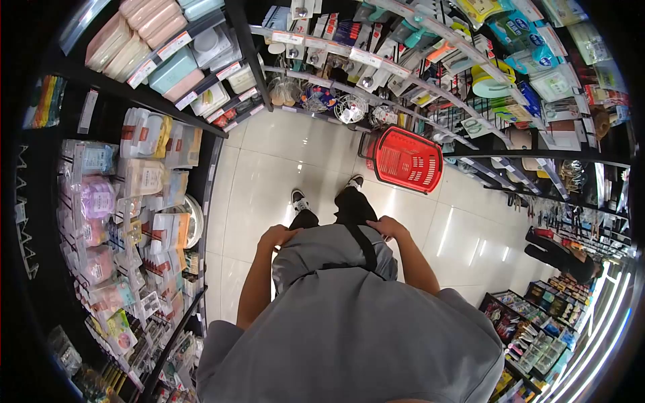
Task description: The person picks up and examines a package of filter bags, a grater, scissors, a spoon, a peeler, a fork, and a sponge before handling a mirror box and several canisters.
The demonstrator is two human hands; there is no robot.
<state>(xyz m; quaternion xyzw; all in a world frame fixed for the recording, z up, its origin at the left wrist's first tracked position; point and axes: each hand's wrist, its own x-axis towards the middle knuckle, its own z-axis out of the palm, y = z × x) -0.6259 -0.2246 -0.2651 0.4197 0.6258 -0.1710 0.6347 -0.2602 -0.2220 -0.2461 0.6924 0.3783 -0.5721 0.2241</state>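
Note:
At the left side of my waist, my left hand [277,236] rests against the grey shirt [322,252]. My right hand [385,228] touches the same shirt on the other side, by a black strap [363,245]. Nothing shows in either hand, though the fingers are partly hidden against the cloth. A red shopping basket [408,159] stands on the tiled floor [269,161], ahead and to the right of my shoes, apart from both hands.
Shelves with plastic boxes [178,74] rise at the upper left. Bagged goods [97,201] hang along the left rack. Hooked kitchen goods line the front shelf [363,57]. A person in dark clothes [561,254] is far right, near low display racks [531,329].

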